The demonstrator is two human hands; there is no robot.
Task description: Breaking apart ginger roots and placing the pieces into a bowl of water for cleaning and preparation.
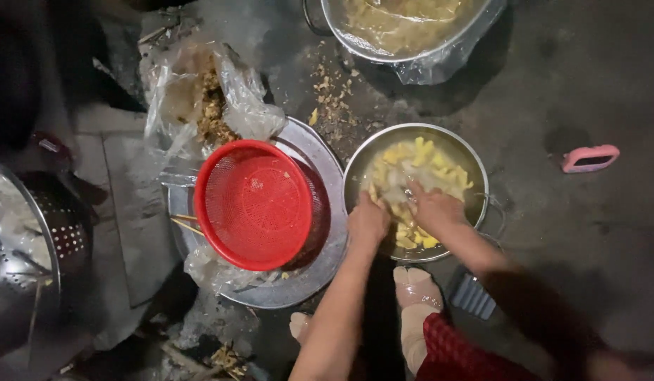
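A round metal bowl [462, 144] stands on the dark floor, holding water and several pale yellow cut pieces [420, 156]. Both hands are dipped into it at its near side. My left hand [368, 220] rests at the bowl's near-left rim among the pieces, fingers curled downward. My right hand [435, 208] lies in the middle of the bowl with fingers spread over the pieces. Whether either hand grips any pieces is hidden by the water and the fingers. A red plastic strainer basket [255, 204] sits empty on a metal tray [325, 159] just left of the bowl.
A clear plastic bag with brown peelings [208, 106] lies behind the strainer. A second large metal bowl [404, 32] stands at the top. A perforated metal colander [41, 233] is at the left edge. A pink object [589, 158] lies at the right. My foot [415, 289] is below the bowl.
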